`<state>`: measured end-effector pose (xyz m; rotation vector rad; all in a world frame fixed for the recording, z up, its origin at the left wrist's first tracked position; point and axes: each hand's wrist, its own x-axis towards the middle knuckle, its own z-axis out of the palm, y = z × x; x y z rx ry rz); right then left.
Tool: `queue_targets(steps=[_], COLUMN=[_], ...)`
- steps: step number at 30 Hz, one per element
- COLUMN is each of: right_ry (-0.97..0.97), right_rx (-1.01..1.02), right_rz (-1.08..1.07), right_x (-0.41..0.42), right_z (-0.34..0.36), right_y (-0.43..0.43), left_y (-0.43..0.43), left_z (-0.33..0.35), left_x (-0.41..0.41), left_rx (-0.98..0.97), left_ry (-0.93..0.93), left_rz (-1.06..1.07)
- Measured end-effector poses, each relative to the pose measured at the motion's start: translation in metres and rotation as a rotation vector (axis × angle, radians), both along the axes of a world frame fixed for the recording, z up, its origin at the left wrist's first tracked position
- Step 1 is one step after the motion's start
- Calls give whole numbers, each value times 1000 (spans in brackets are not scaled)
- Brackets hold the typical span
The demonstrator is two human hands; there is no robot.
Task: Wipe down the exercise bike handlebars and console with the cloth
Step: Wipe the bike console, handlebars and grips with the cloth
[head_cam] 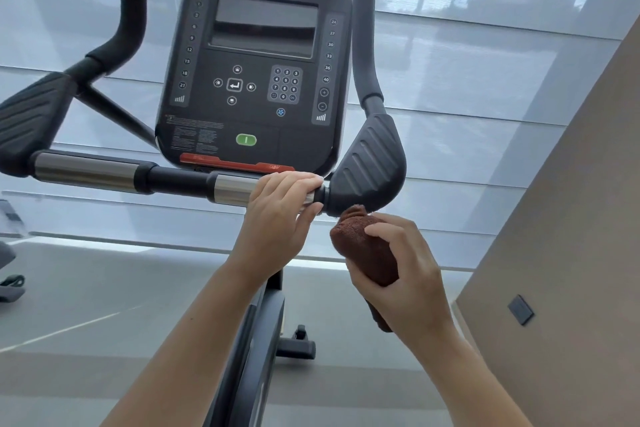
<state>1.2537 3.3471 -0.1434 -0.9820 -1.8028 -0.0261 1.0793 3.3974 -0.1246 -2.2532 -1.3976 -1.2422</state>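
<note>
The exercise bike's dark console point(256, 80) faces me, with a blank screen, keypad and green button. Below it runs the horizontal handlebar point(138, 177) with chrome sections. My left hand point(280, 211) grips the right chrome section, just left of the ribbed right elbow pad point(367, 170). My right hand point(405, 274) holds a bunched reddish-brown cloth point(363, 246). The cloth's top touches the underside of that pad. A padded upright grip point(367, 35) rises to the right of the console, and another point(130, 7) to its left. The left elbow pad point(31, 118) is at the frame's left edge.
The bike's frame post point(256, 333) and a base foot point(298, 347) stand on grey floor below. Large shaded windows point(485, 62) fill the background. A beige wall point(571, 218) with a small dark plate point(520, 309) is close on the right. Part of another machine point(10, 284) shows at far left.
</note>
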Motion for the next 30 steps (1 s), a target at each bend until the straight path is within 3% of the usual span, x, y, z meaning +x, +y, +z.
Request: queue_targets(steps=[8, 18, 30], right_ry=[123, 383, 477], right_rx=[-47, 22, -30], right_rz=[32, -160, -12], right_x=[-20, 18, -60], right_z=[-24, -20, -32], right_y=[9, 28, 19], left_y=[0, 1, 2], left_z=[1, 0, 1], left_x=[0, 1, 1], left_rx=[15, 15, 35], left_ry=[-12, -46, -90], left_rz=[-13, -13, -37])
